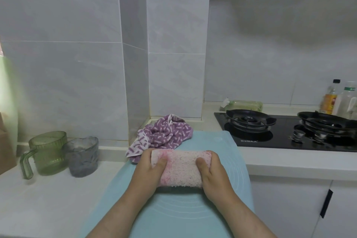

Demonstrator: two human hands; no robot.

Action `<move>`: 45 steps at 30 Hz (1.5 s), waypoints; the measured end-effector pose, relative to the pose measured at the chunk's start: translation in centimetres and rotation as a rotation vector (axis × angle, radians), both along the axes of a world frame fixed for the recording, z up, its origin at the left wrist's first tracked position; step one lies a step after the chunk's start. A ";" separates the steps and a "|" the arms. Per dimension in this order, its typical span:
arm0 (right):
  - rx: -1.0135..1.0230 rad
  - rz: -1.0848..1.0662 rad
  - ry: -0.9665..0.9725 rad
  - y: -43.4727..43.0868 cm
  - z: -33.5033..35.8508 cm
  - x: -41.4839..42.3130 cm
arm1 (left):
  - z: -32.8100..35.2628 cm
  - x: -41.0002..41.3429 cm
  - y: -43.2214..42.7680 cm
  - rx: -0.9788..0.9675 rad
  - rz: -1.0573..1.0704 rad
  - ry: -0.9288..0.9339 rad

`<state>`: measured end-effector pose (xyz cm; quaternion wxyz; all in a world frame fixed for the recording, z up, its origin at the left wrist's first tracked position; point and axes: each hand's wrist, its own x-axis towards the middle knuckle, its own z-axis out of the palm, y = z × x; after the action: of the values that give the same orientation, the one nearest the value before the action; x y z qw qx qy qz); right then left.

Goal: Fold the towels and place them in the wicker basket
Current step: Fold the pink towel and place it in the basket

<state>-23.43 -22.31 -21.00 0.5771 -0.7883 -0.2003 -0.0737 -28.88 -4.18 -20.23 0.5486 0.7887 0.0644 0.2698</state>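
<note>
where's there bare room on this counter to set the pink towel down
Bare white counter lies left of the blue mat, before the green mug and grey cup. The mat's near end is free, also its far right corner by the gas hob. Crowded: purple towel far left; left hand and right hand gripping the pink towel mid-mat.

There are two towels, the pink towel (181, 168) and the purple towel (164, 133). Two hands show: the left hand (146, 174) and the right hand (214, 176). There are two cups, a green cup (50, 152) and a grey cup (83, 158). There is one mat (173, 214) and one hob (284, 141) with two burners (249, 121) (326, 123) and two knobs (298, 134) (319, 137). There are three bottles (245, 105) (330, 98) (346, 100).
</note>
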 end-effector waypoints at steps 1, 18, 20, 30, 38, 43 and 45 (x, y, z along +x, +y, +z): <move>0.032 -0.021 -0.006 -0.1 0.1 -0.1 | 0.2 0.2 -0.1 0.050 0.051 -0.020; -0.014 -0.192 0.062 0.0 0.1 0.7 | -1.5 2.2 -0.4 0.137 0.251 0.010; -0.017 -0.187 0.064 0.0 0.2 0.6 | -1.7 2.4 -0.4 0.126 0.256 0.023; -0.016 -0.200 0.061 -0.2 0.1 0.7 | -1.9 2.0 -0.3 0.164 0.282 0.023; -0.029 -0.163 0.106 -0.3 -0.4 1.5 | -2.0 2.2 -0.4 0.246 0.357 0.089; -0.034 -0.133 0.196 -0.5 0.0 1.1 | -2.0 2.0 -0.6 0.215 0.353 0.149; -0.009 -0.117 0.247 -0.5 0.6 0.9 | -1.6 1.8 -0.8 0.177 0.362 0.176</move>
<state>-22.55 -22.82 -20.45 0.5887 -0.8042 -0.0818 -0.0087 -27.11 -4.94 -21.87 0.4120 0.8300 0.2284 0.2987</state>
